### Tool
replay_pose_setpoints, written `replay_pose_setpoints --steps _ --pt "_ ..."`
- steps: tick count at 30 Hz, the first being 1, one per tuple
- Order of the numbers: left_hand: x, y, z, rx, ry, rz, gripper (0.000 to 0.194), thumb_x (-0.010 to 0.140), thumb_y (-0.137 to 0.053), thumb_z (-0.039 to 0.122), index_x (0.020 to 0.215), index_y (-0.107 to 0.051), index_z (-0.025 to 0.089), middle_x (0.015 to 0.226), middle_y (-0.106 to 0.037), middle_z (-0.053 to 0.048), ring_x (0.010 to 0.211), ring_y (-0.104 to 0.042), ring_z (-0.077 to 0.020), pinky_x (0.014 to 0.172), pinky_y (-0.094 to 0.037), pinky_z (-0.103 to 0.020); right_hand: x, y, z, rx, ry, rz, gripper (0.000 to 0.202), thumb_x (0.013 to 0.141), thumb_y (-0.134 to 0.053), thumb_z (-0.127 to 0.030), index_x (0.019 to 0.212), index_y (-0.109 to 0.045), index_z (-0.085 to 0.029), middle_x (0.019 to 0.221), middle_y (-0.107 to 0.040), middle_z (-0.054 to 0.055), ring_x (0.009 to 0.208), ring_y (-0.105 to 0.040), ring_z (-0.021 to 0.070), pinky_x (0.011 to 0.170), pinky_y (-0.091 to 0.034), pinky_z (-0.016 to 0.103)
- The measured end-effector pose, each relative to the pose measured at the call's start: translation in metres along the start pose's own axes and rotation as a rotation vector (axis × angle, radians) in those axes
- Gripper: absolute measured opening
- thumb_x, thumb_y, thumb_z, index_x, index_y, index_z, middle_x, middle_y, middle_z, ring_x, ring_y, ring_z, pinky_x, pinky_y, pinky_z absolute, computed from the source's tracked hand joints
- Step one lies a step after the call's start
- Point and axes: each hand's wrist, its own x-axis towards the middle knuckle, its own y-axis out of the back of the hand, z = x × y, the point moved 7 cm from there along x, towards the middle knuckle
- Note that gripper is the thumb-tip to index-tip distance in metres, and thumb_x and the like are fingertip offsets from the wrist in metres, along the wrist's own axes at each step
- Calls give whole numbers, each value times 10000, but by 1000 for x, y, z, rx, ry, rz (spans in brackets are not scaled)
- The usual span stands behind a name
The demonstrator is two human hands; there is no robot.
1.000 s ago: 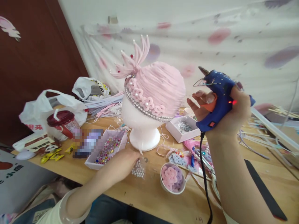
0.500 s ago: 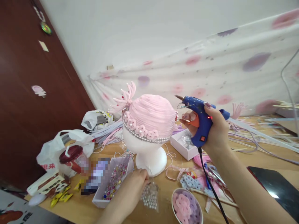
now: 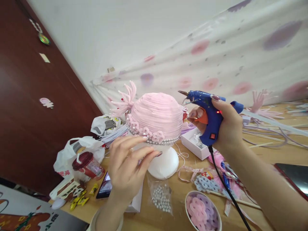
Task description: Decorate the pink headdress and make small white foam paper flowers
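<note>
My right hand is wrapped round a blue hot glue gun, fingers by its orange trigger. The metal nozzle points left, above and right of a pink fuzzy wig-like cap. The cap sits on a white foam head and has a tuft at its left. Pink flowers and a silver bead strand run along its lower edge. My left hand is open in front of the head, its index fingertip at a flower on the trim, the thumb apart below. A bag of silver pearls lies below.
A bowl of pink and purple flowers stands front right. The glue gun's black cord runs down past light blue flowers. A white box is behind. A lidded cup and phone are left, a dark tablet right.
My left hand has risen from the pearl bag to the flower trim, and its fingers have spread. The glue gun stays in my right hand beside the cap. The view has shifted slightly.
</note>
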Motion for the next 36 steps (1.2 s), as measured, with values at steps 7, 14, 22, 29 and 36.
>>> replay_pose_setpoints --steps 7,14,22,29,36 --pt "0 -22 -5 161 -41 46 175 713 -819 222 839 -705 264 1021 -669 -37 1037 -593 -246 944 -418 -477 1 2 1 19 -12 37 200 712 -643 -389 728 -575 -202 579 -474 1 689 -625 216 674 -554 367" --pt "-8 -24 -10 192 -73 100 213 690 -833 203 860 -733 282 1052 -663 -51 1022 -574 -260 894 -422 -474 1 0 1 29 -10 -1 252 714 -669 -426 700 -529 -217 594 -493 15 730 -626 233 677 -568 366" --pt "-7 -30 -12 128 -69 134 200 696 -827 214 854 -737 298 1062 -659 -36 1037 -555 -245 889 -442 -439 1 -4 4 36 -19 -49 296 758 -669 -449 680 -507 -213 607 -509 29 738 -622 241 650 -565 374" --pt "-8 -24 -25 -9 11 215 503 742 -793 337 1208 -623 256 1179 -618 -80 1109 -582 -271 976 -458 -479 -1 -1 3 85 -31 30 186 794 -567 -334 677 -585 -190 555 -518 15 655 -620 213 631 -573 356" --pt "10 -32 -33 -29 40 -84 510 861 -623 380 1350 -505 299 1483 -461 -60 1422 -317 -332 1151 -257 -581 0 0 5 48 -33 41 198 732 -617 -360 643 -573 -188 555 -550 14 622 -626 193 657 -573 339"
